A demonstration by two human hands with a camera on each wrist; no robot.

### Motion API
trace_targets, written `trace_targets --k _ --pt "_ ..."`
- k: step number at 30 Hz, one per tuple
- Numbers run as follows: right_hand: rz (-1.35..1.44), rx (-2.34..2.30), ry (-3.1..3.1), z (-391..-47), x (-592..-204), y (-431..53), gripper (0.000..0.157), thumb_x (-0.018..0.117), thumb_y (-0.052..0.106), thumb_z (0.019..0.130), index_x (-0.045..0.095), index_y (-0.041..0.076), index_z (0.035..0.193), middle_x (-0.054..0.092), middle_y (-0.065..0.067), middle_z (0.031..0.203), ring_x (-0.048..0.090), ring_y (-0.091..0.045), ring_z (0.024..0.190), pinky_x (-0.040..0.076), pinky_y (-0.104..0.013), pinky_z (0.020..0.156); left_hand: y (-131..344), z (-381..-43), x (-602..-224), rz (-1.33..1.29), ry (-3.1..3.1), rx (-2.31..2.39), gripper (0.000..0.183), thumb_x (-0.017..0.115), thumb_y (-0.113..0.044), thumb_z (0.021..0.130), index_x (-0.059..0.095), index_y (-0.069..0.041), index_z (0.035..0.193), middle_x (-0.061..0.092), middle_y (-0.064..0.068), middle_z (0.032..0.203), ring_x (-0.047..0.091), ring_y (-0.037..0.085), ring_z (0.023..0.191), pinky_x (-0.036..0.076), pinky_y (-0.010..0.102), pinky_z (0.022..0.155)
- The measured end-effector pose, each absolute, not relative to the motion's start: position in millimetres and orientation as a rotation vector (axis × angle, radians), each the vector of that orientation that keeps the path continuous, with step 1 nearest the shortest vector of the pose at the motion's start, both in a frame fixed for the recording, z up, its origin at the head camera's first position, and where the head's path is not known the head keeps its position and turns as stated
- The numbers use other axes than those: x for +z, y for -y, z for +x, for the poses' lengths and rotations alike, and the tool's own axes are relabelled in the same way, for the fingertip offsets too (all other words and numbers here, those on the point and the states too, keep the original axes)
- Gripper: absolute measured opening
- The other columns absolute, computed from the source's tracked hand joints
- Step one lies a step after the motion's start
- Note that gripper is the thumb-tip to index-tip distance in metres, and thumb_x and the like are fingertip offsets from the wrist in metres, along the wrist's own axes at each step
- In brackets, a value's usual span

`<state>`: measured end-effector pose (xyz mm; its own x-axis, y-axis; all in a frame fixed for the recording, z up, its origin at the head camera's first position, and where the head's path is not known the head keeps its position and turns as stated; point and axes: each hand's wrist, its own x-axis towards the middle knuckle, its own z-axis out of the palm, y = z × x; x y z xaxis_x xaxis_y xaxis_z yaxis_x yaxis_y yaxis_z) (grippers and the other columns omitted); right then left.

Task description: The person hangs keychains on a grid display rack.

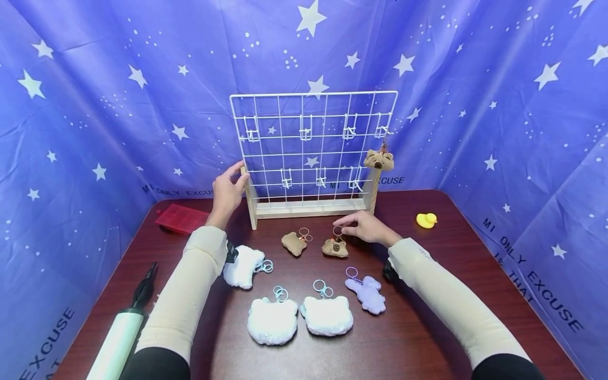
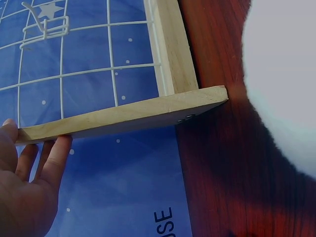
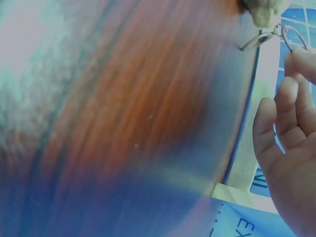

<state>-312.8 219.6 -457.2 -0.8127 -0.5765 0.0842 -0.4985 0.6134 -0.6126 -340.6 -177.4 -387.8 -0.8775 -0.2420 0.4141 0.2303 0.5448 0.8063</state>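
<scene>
My left hand [image 1: 228,192] holds the wooden side post [image 2: 123,112] of a white wire grid rack [image 1: 304,154], thumb on one side and fingers on the other. My right hand [image 1: 368,228] pinches the metal ring [image 3: 285,34] of a brown plush bear keychain [image 1: 335,248], whose body is at the table near the rack's foot. Left of it lies another brown plush keychain [image 1: 294,244], face hidden. A similar bear keychain [image 1: 379,159] hangs from the rack's upper right hook [image 1: 382,132]. In the right wrist view only part of the pinched keychain shows.
White plush keychains [image 1: 273,321] and a purple plush keychain [image 1: 368,294] lie on the dark red table [image 1: 408,327]. A red box [image 1: 182,219] and a hand pump [image 1: 119,338] are at left, a yellow duck [image 1: 426,220] at right. Starry blue curtains surround the table.
</scene>
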Motion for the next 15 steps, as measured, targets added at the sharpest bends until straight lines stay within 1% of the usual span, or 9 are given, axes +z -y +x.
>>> trace_targets --k 3,4,6,11,13,15 --pt "-0.911 -1.007 -2.714 -311 -454 -220 0.028 0.070 0.012 0.096 0.075 0.012 0.123 0.075 -0.008 0.121 0.060 -0.012 0.087 0.048 -0.024 0.077 177 -341 -388 0.014 2.300 -1.298 0.040 0.072 -0.021 0.096 0.067 -0.024 0.136 0.074 0.011 0.123 0.072 0.022 0.076 0.061 0.018 0.062" --pt "-0.914 -1.017 -2.719 -310 -453 -219 0.028 0.070 0.012 0.096 0.075 0.012 0.123 0.075 -0.008 0.121 0.061 -0.012 0.092 0.049 -0.023 0.080 177 -340 -388 0.016 2.301 -1.296 0.040 0.072 -0.022 0.096 0.067 -0.024 0.136 0.074 0.011 0.123 0.072 0.022 0.076 0.061 0.018 0.062" --pt "-0.909 -1.048 -2.718 -309 -451 -219 0.028 0.070 0.012 0.096 0.075 0.011 0.123 0.075 -0.008 0.121 0.062 -0.012 0.093 0.050 -0.023 0.079 177 -340 -388 0.019 2.307 -1.291 0.040 0.072 -0.022 0.097 0.067 -0.025 0.136 0.074 0.011 0.123 0.072 0.021 0.076 0.061 0.017 0.062" --pt "-0.884 -1.098 -2.717 -307 -447 -219 0.028 0.070 0.011 0.095 0.075 0.009 0.123 0.075 -0.009 0.120 0.060 -0.012 0.084 0.048 -0.022 0.073 177 -340 -387 0.018 2.318 -1.281 0.040 0.072 -0.023 0.097 0.067 -0.025 0.136 0.074 0.010 0.122 0.072 0.021 0.074 0.060 0.017 0.060" --pt "-0.885 -1.122 -2.713 -305 -445 -219 0.028 0.071 0.011 0.095 0.075 0.009 0.123 0.075 -0.011 0.120 0.057 -0.011 0.077 0.046 -0.021 0.067 177 -340 -387 0.013 2.314 -1.286 0.040 0.072 -0.023 0.097 0.067 -0.025 0.136 0.074 0.010 0.122 0.072 0.022 0.075 0.060 0.017 0.061" --pt "-0.875 -1.149 -2.708 -301 -440 -218 0.028 0.070 0.010 0.096 0.075 0.007 0.123 0.075 -0.012 0.120 0.057 -0.012 0.076 0.044 -0.020 0.064 178 -339 -387 0.006 2.307 -1.296 0.040 0.072 -0.021 0.097 0.067 -0.024 0.136 0.074 0.011 0.122 0.073 0.025 0.077 0.061 0.017 0.061"
